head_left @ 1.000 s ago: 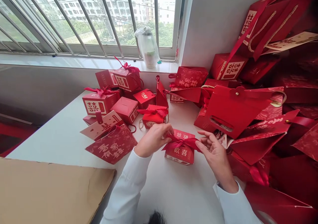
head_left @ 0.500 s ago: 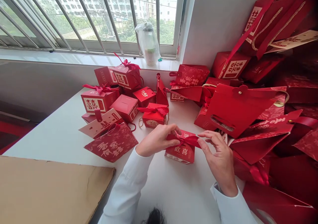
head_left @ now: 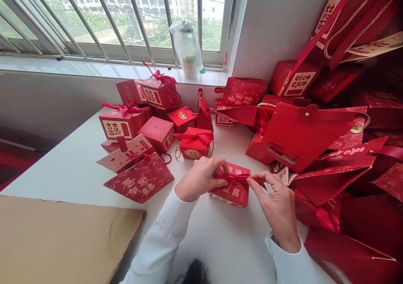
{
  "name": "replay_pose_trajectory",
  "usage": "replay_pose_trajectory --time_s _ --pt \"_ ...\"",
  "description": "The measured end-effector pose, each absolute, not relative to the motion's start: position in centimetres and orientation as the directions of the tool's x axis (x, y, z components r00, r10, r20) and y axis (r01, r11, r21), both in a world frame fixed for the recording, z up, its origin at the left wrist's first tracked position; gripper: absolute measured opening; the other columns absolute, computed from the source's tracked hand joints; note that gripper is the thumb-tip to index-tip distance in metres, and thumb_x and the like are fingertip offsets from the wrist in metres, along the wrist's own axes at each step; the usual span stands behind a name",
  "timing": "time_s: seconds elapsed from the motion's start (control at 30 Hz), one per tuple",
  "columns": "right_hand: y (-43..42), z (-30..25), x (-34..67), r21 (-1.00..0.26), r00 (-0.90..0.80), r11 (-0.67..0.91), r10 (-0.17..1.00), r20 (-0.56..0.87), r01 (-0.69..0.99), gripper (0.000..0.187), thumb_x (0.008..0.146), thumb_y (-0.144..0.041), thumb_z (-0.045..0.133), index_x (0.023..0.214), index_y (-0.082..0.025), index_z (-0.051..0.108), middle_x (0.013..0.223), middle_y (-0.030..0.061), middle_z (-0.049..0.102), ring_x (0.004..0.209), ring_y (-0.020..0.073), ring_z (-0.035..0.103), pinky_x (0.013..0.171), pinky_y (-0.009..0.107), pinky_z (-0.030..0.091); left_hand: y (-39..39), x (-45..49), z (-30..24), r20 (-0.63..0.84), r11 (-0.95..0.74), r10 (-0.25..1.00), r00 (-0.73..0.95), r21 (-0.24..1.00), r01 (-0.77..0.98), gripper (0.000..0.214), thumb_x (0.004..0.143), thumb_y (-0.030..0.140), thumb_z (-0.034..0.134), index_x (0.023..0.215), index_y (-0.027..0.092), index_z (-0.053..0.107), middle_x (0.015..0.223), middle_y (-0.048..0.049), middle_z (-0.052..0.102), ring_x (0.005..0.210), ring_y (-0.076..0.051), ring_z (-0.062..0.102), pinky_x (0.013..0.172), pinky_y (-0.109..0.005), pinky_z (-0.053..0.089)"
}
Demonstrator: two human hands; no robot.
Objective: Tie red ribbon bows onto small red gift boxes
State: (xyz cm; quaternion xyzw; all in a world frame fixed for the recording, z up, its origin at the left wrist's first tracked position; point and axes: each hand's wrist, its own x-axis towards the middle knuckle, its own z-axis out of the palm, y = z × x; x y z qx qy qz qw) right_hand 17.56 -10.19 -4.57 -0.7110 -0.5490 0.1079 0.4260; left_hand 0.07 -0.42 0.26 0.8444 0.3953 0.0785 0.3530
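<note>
A small red gift box (head_left: pixel 229 198) with pale characters sits on the white table in front of me. Across its top runs a red ribbon (head_left: pixel 233 179), tied in a bow. My left hand (head_left: pixel 203 178) pinches the bow's left loop between thumb and fingers. On the other side, my right hand (head_left: pixel 274 200) has its thumb and forefinger closed on the right loop. Just beyond stands another red box with a bow (head_left: pixel 192 147) and a round gold pattern on its front.
Several red gift boxes (head_left: pixel 121 126) and a red card-like bag (head_left: pixel 141 179) are grouped at the left. Red bags and boxes (head_left: pixel 310 137) pile up along the right. A brown cardboard sheet (head_left: pixel 63 237) lies at lower left. A bagged bottle (head_left: pixel 189 53) stands on the windowsill.
My right thumb and forefinger have closed on the ribbon's right loop, where before they were apart beside it. The left hand keeps its pinch. The view has shifted slightly.
</note>
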Motion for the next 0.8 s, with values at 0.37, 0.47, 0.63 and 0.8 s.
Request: replay_pose_trajectory --time_s 0.37,0.47,0.63,0.8 --pt "-10.8 -3.2 16.6 -0.701 0.366 0.11 0.79 0.492 0.705 0.011 0.087 -0.032 0.058 0.083 -0.024 0.065 0.087 0.0016 0.065 0.084 0.0196 0.059 0.081 0.033 0.042 -1.0 1.5 0.4 -0.095 -0.413 0.758 0.646 0.696 0.587 0.018 0.078 0.037 0.064 0.081 0.021 0.07 0.067 0.0014 0.064 0.062 -0.012 0.053 0.058 -0.021 0.033" --pt "-10.6 -2.9 16.5 -0.709 0.376 0.106 0.788 0.488 0.697 0.011 0.087 -0.03 0.057 0.081 -0.023 0.063 0.082 0.0001 0.065 0.079 0.0178 0.059 0.077 0.03 0.042 -1.2 2.1 -0.1 -0.074 -0.425 0.781 0.62 0.665 0.615 0.014 0.076 0.033 0.065 0.073 0.02 0.07 0.063 0.0019 0.063 0.062 -0.012 0.052 0.061 -0.023 0.031" --pt "-10.1 -2.6 16.4 -0.731 0.436 0.092 0.75 0.497 0.676 0.012 0.088 -0.031 0.056 0.082 -0.023 0.062 0.079 -0.0013 0.064 0.076 0.0156 0.058 0.072 0.026 0.042 -1.4 2.2 -0.3 -0.071 -0.46 0.748 0.66 0.661 0.593 0.014 0.077 0.033 0.064 0.071 0.021 0.068 0.068 0.0027 0.066 0.066 -0.013 0.054 0.068 -0.025 0.029" --pt "-9.7 -2.3 16.0 -0.739 0.382 0.119 0.796 0.47 0.663 0.015 0.089 -0.033 0.053 0.082 -0.023 0.06 0.071 -0.0023 0.064 0.066 0.0144 0.058 0.067 0.025 0.044 -1.9 2.9 -0.4 -0.052 -0.484 0.727 0.685 0.67 0.564 0.018 0.077 0.04 0.065 0.086 0.025 0.069 0.083 0.0009 0.069 0.083 -0.019 0.057 0.072 -0.029 0.028"
